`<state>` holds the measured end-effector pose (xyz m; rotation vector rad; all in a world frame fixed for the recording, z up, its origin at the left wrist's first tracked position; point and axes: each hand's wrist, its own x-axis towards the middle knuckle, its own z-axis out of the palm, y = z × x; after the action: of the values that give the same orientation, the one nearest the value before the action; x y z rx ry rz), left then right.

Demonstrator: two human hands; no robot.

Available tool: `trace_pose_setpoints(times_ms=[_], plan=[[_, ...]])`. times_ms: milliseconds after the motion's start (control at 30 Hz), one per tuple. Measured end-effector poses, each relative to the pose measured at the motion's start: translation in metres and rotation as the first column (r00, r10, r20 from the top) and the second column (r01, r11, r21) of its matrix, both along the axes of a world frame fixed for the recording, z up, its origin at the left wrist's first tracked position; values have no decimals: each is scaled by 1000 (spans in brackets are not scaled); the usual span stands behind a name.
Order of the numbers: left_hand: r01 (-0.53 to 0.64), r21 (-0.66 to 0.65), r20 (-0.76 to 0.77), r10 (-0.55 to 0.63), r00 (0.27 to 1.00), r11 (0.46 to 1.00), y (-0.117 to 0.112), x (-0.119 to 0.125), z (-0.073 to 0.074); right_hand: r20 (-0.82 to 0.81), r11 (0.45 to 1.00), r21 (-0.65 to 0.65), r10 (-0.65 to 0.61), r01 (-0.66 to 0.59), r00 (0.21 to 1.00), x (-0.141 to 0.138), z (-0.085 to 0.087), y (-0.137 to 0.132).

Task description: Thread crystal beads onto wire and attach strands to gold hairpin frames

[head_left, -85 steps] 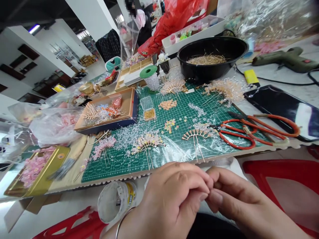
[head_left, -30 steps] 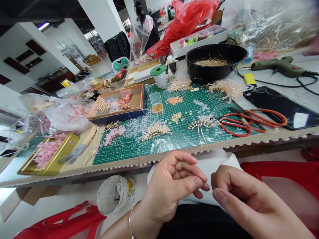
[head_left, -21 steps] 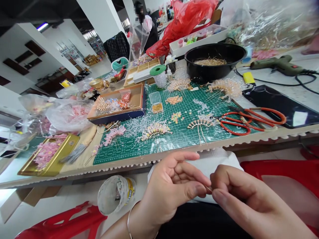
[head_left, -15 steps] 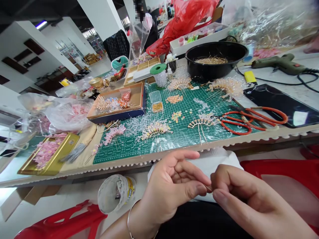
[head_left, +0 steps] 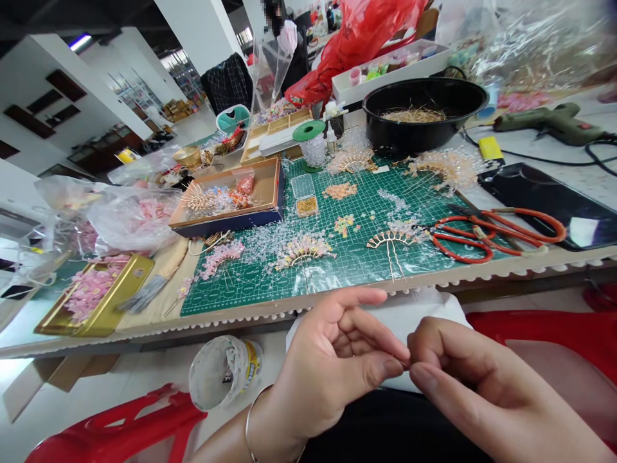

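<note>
My left hand point(head_left: 337, 366) is in front of the table edge, thumb and middle finger pinched together and the index finger stretched out above. My right hand point(head_left: 463, 379) is closed beside it, the fingertips of both nearly touching. Between them both hands pinch a thin gold-coloured wire point(head_left: 405, 366), mostly hidden by the fingers. Beyond the hands, on a green cutting mat point(head_left: 250, 292), lie a gold hair comb point(head_left: 391, 243) with bare loops and some clear beads, a yellow-pink beaded comb point(head_left: 303, 254) and a pink flowered one point(head_left: 222, 258).
Red-handled pliers and scissors point(head_left: 463, 251) lie at the mat's right, near a dark tablet point(head_left: 544, 199). Behind stand a black bowl point(head_left: 424, 135) of wire pieces and a glue gun point(head_left: 554, 122). A box point(head_left: 226, 222) and gold tin point(head_left: 116, 299) are leftward; below sits a white bucket point(head_left: 216, 379).
Both hands stay in nearly the same place, fingertips a little closer together. Less of the wire shows between them. The view has shifted slightly.
</note>
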<state>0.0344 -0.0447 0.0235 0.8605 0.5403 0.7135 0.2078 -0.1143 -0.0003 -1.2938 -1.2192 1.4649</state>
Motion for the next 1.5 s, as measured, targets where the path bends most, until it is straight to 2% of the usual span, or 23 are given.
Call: trace_pose_setpoints(times_ms=[100,233,433,600,767,867,933,1000,1100,1167,1367,1500], plan=[[-24,43,-56,26,998,999,-1,0,3,45,999,35,-10,8,999,1,-2,-2],[-60,164,-149,85,985,985,-3,0,8,117,994,105,-48,35,992,2,-2,-4],[-80,378,-237,180,955,922,-7,0,8,203,976,213,-92,48,975,0,2,-4],[-89,576,-289,304,908,813,-11,1,7,256,951,303,-139,57,957,-3,4,-5],[-107,689,-254,377,891,716,-14,1,6,272,915,391,-218,99,937,-5,5,-4],[-114,728,-264,430,863,676,-15,0,6,261,928,367,-174,69,949,-5,6,-1],[-100,770,-282,476,833,631,-15,-1,6,228,940,332,-161,79,960,-5,6,1],[-64,830,-289,525,800,554,-15,-3,8,189,951,294,-157,97,969,-5,6,4],[15,919,-250,554,794,393,-15,-5,12,128,963,250,-131,96,983,-5,5,6],[61,943,-242,547,801,328,-16,-7,15,80,969,230,-112,91,991,-3,4,6],[74,968,-196,536,821,241,-17,-5,20,-8,976,208,-58,59,998,-1,1,4],[71,975,-173,519,837,211,-14,-4,25,-44,989,136,-45,51,998,-5,1,2]])
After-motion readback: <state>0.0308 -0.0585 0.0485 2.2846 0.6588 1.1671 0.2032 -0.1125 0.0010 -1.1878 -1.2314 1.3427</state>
